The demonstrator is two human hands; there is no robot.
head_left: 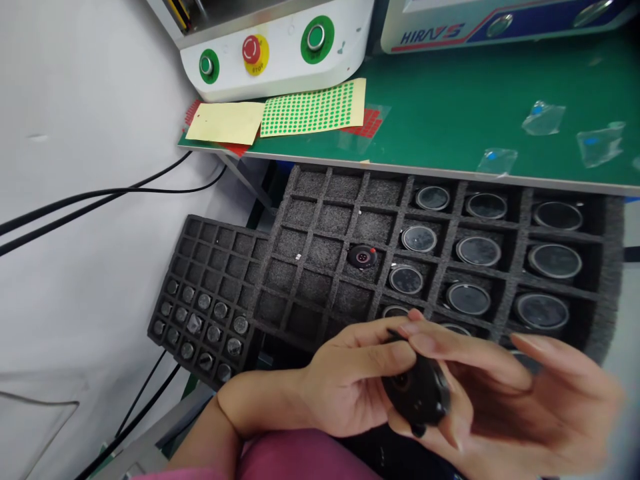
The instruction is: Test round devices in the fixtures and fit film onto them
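A black round smartwatch case without a strap [420, 393] is tilted in front of me, low in the view. My left hand [350, 373] is closed on it, with the thumb pressed near its upper edge. Fingertips of my right hand [540, 407] touch the same upper edge, while another of its fingers sticks out and its outer side is blurred. The hands hide part of the case. Just beyond them, a dark foam tray [327, 220] holds several round watch cases, face up. One more case with a red dot [363, 257] lies back side up in a cell.
A smaller foam tray [220, 263] with round parts sits to the left. The green bench [440, 113] bears a sheet of green dot stickers [310, 110], a yellowish sheet [225, 123] and clear film pieces [544, 119]. Behind stands a machine panel [285, 50] with buttons. Black cables [100, 193] cross the left.
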